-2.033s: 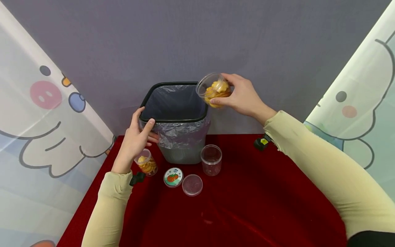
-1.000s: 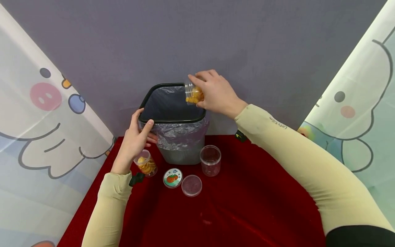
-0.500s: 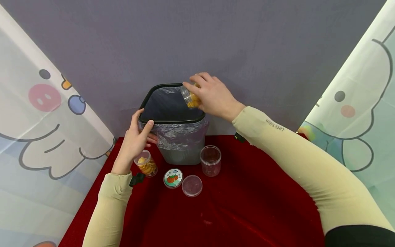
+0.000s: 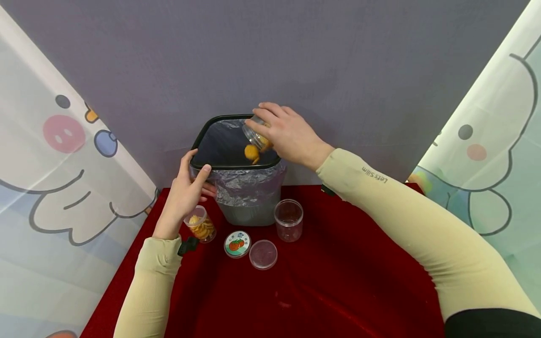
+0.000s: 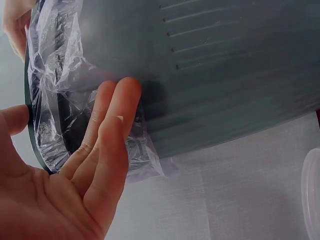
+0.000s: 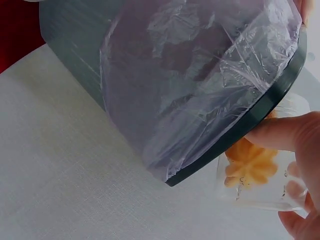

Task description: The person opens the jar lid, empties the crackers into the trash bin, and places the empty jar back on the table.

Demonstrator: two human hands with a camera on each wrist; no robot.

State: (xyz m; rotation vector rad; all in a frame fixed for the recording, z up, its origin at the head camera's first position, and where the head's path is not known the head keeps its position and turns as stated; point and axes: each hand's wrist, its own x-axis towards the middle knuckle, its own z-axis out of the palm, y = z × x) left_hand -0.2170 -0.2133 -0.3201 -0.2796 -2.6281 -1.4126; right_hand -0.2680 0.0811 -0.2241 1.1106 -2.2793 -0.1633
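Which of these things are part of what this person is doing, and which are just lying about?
Part of the job:
right hand, gripping the tilted jar
yellow snacks spilling from it
lined bin beneath
left hand, touching the bin

Apparently lying about, though perhaps related:
snack-filled jar
empty-looking jar
fruit-printed lid
clear disc, probably a lid

On the red tablecloth (image 4: 351,281) before me I count one transparent jar of yellow cookies (image 4: 202,227) at left, one fruit-printed round lid (image 4: 237,244), one plain transparent lid (image 4: 263,255) just beside it, and one uncovered transparent jar (image 4: 289,225) farther right. Behind, I list a grey backdrop (image 4: 338,56), flanked by a left cartoon-printed panel (image 4: 55,188) and a right cartoon-printed panel (image 4: 490,117).
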